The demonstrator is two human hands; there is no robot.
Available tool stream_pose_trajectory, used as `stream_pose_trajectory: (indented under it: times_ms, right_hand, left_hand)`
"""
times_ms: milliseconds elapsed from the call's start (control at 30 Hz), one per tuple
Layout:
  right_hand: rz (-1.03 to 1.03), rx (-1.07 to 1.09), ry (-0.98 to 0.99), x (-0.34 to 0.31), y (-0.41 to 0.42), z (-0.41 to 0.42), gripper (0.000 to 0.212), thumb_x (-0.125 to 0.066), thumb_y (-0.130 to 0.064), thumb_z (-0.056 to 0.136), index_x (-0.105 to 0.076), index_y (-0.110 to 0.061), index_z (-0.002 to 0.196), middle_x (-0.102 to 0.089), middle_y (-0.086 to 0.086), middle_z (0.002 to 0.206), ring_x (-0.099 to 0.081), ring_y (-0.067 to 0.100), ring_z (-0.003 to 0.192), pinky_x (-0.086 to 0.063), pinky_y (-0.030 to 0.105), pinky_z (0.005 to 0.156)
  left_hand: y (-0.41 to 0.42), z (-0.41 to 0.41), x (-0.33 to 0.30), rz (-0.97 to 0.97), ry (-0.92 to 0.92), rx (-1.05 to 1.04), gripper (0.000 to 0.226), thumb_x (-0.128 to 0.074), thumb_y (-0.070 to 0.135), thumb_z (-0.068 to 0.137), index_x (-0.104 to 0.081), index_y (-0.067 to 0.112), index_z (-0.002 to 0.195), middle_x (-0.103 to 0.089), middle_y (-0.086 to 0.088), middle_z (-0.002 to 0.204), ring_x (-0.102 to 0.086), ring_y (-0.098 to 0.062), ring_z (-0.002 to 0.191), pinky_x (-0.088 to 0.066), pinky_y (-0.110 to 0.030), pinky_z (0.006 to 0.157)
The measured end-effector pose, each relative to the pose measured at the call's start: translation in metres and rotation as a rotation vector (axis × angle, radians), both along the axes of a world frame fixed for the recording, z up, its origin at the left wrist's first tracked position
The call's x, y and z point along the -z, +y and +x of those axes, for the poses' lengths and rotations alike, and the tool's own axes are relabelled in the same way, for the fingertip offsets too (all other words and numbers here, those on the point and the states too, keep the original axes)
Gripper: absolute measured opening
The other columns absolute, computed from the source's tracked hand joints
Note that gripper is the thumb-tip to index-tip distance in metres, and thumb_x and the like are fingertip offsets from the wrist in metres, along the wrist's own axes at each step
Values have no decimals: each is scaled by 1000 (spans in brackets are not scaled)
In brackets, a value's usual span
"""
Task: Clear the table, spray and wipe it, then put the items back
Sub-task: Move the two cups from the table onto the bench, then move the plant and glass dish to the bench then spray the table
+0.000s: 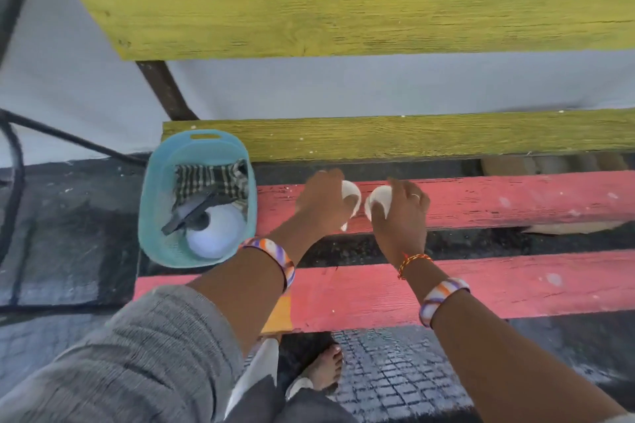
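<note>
My left hand [321,199] grips a small white cup [352,194] over the upper pink plank [515,199] of the slatted table. Just to its right, my right hand [403,213] holds a second white cup [378,201]. The two cups sit almost touching, side by side. A turquoise plastic basket [151,209] stands at the table's left end, holding a white spray bottle with a dark trigger [213,227] and a striped cloth [211,180].
The table has pink planks near me [378,292] and yellow-green planks farther away [378,137], with gaps between them. A dark metal chair frame [17,165] stands at the left. My sandalled foot [323,371] is on the tiled floor below.
</note>
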State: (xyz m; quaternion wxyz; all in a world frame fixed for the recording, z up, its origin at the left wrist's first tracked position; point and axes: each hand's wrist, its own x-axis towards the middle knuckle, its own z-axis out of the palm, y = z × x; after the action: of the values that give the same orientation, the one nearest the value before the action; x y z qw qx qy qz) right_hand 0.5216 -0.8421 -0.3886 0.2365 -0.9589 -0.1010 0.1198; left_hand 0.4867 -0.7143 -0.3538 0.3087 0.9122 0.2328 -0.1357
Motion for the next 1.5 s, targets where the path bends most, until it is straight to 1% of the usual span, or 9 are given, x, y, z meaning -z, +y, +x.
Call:
stream_pose_trajectory:
  times_ms: [267, 433, 533, 767, 967, 1067, 1167, 1300, 1500]
  right_hand:
    - [470, -331, 147, -46, 101, -97, 56, -49, -13, 79, -39, -4, 134, -49, 15, 132, -46, 30, 122, -35, 34, 103]
    - [550, -339, 375, -26, 167, -157, 91, -60, -26, 75, -7, -10, 147, -21, 10, 152, -20, 27, 141, -26, 45, 114]
    - [561, -117, 317, -9, 199, -165, 92, -65, -28, 74, -8, -16, 146, -25, 15, 148, -26, 33, 138, -31, 51, 110]
    - [624, 274, 162, -5, 238, -154, 61, -62, -3, 83, -31, -4, 136, -48, -4, 104, -50, 2, 95, -41, 17, 88]
    - [759, 222, 79, -49, 244, -138, 30, -54, 6, 85, -50, -20, 100, -51, 18, 59, -38, 10, 46, -38, 15, 51]
    - [863, 151, -53, -84, 243, -138, 21, -60, -16, 83, -53, -12, 102, -59, 21, 67, -52, 29, 54, -45, 31, 57]
    - [998, 95, -57, -132, 249, -139, 24, -60, -30, 77, -60, -14, 96, -59, -5, 76, -52, 7, 58, -43, 28, 61]
    - [1206, -31, 51, -191, 259, -154, 11, -60, -10, 86, -64, -16, 94, -64, -2, 91, -62, 3, 82, -58, 37, 76]
    - [1209, -163, 51, -250, 285, -201, 12, -58, -13, 82, -65, -16, 92, -64, 7, 82, -63, 20, 88, -55, 30, 50]
  left_hand:
    - [97, -57, -98, -167, -481, -266, 12, -56, 7, 86, -68, 6, 91, -62, 4, 83, -53, 10, 62, -40, -1, 64]
    - [186, -91, -86, -169, -442, -539, 15, -55, 8, 84, -69, 13, 85, -63, -5, 80, -64, -26, 82, -55, -44, 86]
    - [218, -104, -66, -164, -332, -531, 19, -54, 5, 82, -63, 20, 73, -61, -5, 74, -57, -22, 73, -55, -43, 85]
    - [247, -114, -40, -272, -216, -313, 13, -54, 8, 88, -66, 9, 91, -56, 9, 74, -51, -7, 72, -40, -12, 64]
    - [255, -112, -56, -341, -153, -169, 17, -54, 16, 89, -67, 9, 98, -60, 2, 80, -56, -13, 73, -50, -32, 76]
    - [252, -114, -71, -338, -144, -78, 19, -54, 17, 89, -68, 6, 96, -60, -6, 85, -57, -21, 80, -52, -38, 81]
    - [248, -120, -93, -320, -158, -5, 15, -52, 16, 90, -64, 7, 86, -57, -15, 84, -54, -21, 79, -50, -35, 76]
    - [251, -140, -129, -334, -264, -24, 21, -50, 17, 90, -60, 8, 73, -57, -6, 71, -50, -17, 65, -40, -25, 60]
    - [280, -195, -177, -417, -421, -104, 10, -51, 12, 87, -58, 13, 80, -54, 1, 69, -54, -19, 78, -53, -39, 81]
